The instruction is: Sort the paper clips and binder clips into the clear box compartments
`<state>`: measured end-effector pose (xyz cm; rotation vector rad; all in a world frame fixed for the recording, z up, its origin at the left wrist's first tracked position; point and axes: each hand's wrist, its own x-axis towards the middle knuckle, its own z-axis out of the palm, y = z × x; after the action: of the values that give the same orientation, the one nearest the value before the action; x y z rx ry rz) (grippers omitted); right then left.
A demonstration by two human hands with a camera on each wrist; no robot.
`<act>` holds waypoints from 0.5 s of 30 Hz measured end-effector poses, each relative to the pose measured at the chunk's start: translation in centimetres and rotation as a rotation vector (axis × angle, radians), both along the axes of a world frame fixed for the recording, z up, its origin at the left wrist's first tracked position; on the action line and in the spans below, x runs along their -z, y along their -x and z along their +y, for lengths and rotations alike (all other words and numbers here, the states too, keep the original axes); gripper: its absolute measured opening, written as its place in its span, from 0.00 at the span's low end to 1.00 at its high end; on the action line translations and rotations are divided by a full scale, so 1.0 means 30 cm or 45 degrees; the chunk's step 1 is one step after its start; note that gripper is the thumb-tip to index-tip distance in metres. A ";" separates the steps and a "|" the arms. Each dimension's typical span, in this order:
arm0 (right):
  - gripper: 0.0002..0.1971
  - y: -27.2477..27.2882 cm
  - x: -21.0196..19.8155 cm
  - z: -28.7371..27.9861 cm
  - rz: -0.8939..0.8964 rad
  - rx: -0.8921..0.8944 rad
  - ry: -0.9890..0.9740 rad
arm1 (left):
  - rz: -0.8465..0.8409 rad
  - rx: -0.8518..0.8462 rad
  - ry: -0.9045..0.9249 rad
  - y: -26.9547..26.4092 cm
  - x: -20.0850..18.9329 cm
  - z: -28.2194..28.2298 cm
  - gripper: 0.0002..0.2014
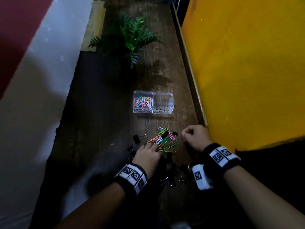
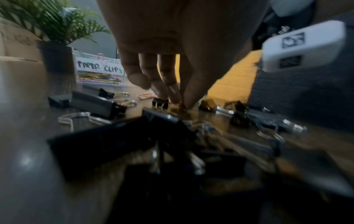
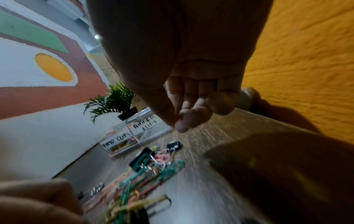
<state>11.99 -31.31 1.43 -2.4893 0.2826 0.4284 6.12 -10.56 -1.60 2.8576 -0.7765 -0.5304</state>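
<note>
Fingertips (image 2: pixel 188 104) of the left hand (image 1: pixel 146 156) are pressing down together into the near edge of the loose paper clips (image 1: pixel 165 141), thumb and forefinger closing to a narrow pinch on what looks like an orange or yellow clip (the left wrist view is too blurred to say whether it is already caught).

Largest first: the wooden table (image 1: pixel 102 113) is running up the middle of the head view, with the clear box (image 1: pixel 153 103) sitting at its centre, well above both hands. Its left compartment, labelled for paper clips, is already holding a coloured heap; its right compartment, labelled for binder clips, is looking bare. The black binder clips (image 1: pixel 170 177) are lying scattered at lower centre, between and below the two wrists, with a few strays to the left of the left hand.

The loose pile is lying just above and right of the left fingers, its clips mostly pointing up and right in the frame. So the left hand is nearer, and the box lies straight up the frame from it.

The right hand (image 1: pixel 194 138) is hanging at the right of the pile, just beside it, knuckles up, fingers curled in with thumb against forefinger; I cannot tell whether anything is pinched there.
</note>
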 end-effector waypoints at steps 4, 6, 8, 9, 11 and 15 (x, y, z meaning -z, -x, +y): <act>0.07 0.064 0.036 -0.012 0.059 -0.020 0.027 | -0.027 -0.004 -0.033 0.013 -0.006 -0.006 0.16; 0.06 0.063 0.043 -0.007 0.056 -0.048 0.036 | -0.012 -0.008 -0.055 0.019 -0.010 -0.012 0.16; 0.05 0.050 0.046 0.005 0.044 -0.088 0.045 | -0.003 -0.022 -0.072 0.025 -0.011 -0.017 0.17; 0.05 0.041 0.048 0.012 0.031 -0.111 0.057 | 0.005 -0.029 -0.079 0.029 -0.010 -0.019 0.17; 0.05 0.029 0.047 0.032 0.006 -0.153 0.088 | 0.020 -0.039 -0.093 0.037 -0.008 -0.024 0.17; 0.02 0.051 0.033 0.075 -0.019 -0.280 0.176 | 0.024 -0.041 -0.123 0.050 -0.003 -0.027 0.15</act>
<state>10.47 -29.07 0.43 -2.6695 0.0321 0.4944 4.62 -11.36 -1.52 2.9432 -0.7194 -0.6054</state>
